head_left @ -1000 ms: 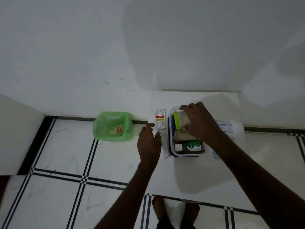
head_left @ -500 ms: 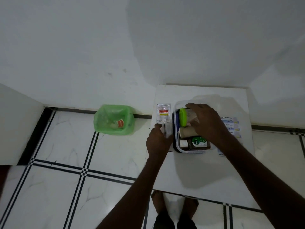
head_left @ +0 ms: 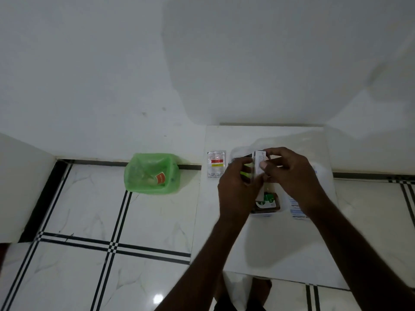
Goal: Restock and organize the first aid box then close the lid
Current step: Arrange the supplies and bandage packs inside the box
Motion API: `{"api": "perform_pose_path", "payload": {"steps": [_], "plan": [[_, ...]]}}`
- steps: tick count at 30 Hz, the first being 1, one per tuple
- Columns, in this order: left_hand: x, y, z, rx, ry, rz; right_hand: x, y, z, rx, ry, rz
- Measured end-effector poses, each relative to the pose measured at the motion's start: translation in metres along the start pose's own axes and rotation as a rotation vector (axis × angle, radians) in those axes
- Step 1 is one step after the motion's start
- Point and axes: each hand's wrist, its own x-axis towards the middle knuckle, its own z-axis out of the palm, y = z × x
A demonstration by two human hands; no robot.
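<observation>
The first aid box (head_left: pixel 265 213), a clear tub, stands open on a white table (head_left: pixel 280 243), mostly hidden under my hands. A dark bottle with a green label (head_left: pixel 268 199) lies at its near end. Both hands hover over the box and grip one small white printed packet (head_left: pixel 258 163). My left hand (head_left: pixel 238 189) pinches its lower end. My right hand (head_left: pixel 289 173) holds its top, thumb pressed on the face. A bit of green (head_left: pixel 246 170) shows between my left fingers.
A foil sachet with a red and yellow label (head_left: pixel 216 163) lies left of the box. Printed antiseptic packets (head_left: pixel 296 209) lie right of it, partly under my right wrist. A green plastic bin (head_left: pixel 152 173) with scraps stands on the tiled floor by the wall.
My left hand left the table beside the sachet and rose over the box. Both hands now hold a white packet together, where my right hand earlier handled items inside the box.
</observation>
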Motion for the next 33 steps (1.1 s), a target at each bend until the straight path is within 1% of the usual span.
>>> {"api": "perform_pose_path", "payload": {"steps": [4,6,7,8,9,11,13,16,18,21,24,28,30,32,33], "plan": [[0.005,-0.001,0.003,0.028,-0.199,0.058,0.003,0.01,-0.01,-0.121,0.089,-0.026],[0.01,-0.004,0.0,0.064,-0.257,0.082,0.006,0.013,-0.013,-0.181,0.116,-0.039],[0.012,-0.005,0.0,0.12,-0.255,0.109,0.007,0.015,-0.015,-0.226,0.141,-0.05],[0.014,-0.007,-0.001,0.214,-0.212,0.164,0.007,0.017,-0.015,-0.274,0.173,-0.064],[0.016,-0.009,-0.001,0.343,-0.156,0.248,0.008,0.018,-0.014,-0.309,0.209,-0.075],[0.019,-0.012,0.003,0.587,-0.12,0.381,0.009,0.02,-0.013,-0.369,0.263,-0.085],[0.016,-0.017,0.008,0.733,-0.161,0.409,0.01,0.021,-0.009,-0.446,0.272,-0.105],[0.019,-0.031,0.008,0.842,-0.201,0.465,0.013,0.021,0.001,-0.597,0.242,-0.115],[0.028,-0.039,0.001,0.88,-0.188,0.496,0.014,0.02,0.009,-0.689,0.231,-0.105],[0.039,-0.042,-0.007,0.901,-0.174,0.498,0.017,0.026,0.017,-0.73,0.22,-0.1],[0.041,-0.04,-0.009,0.907,-0.167,0.489,0.019,0.037,0.016,-0.692,0.217,-0.117],[0.037,-0.043,-0.01,0.864,-0.166,0.468,0.008,0.053,0.008,-0.614,0.249,-0.238],[0.037,-0.043,-0.007,0.815,-0.197,0.449,-0.001,0.061,0.005,-0.678,0.161,-0.248],[0.037,-0.042,-0.005,0.762,-0.25,0.412,-0.004,0.068,0.006,-0.732,0.062,-0.203],[0.036,-0.04,-0.004,0.743,-0.269,0.397,-0.003,0.07,0.008,-0.737,0.047,-0.189]]}}
